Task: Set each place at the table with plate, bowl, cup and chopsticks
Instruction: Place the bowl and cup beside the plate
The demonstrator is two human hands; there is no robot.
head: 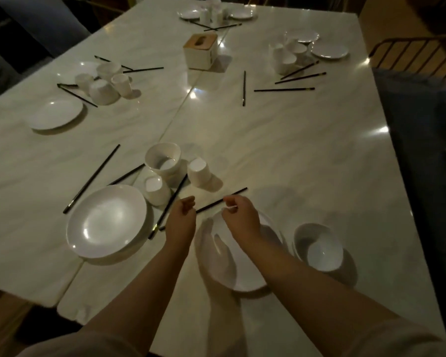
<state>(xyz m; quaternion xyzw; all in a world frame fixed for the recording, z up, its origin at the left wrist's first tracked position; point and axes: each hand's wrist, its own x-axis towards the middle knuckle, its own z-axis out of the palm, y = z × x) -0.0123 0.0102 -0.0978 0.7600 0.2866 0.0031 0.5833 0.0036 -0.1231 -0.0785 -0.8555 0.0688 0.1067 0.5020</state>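
Note:
Both my hands hover near the table's front edge. My left hand [182,215] has loosely curled fingers, with nothing visible in them. My right hand [240,215] is curled above the far rim of a white plate [245,274]; a pale streak shows at its fingertips, and I cannot tell if it pinches anything. A black chopstick [218,202] lies under both hands. Another one [169,206] lies beside the left hand. A white bowl [319,248] stands right of the plate. A second plate [106,220], an upright bowl [162,158] and two overturned cups [197,171] [155,189] sit to the left.
More chopsticks [92,179] lie scattered on the white marble table [294,155]. Piles of plates, bowls and cups sit at the left [103,83], far right [286,57] and far end [211,11]. A tissue box [200,51] stands mid-table. A metal chair [410,52] is at the right.

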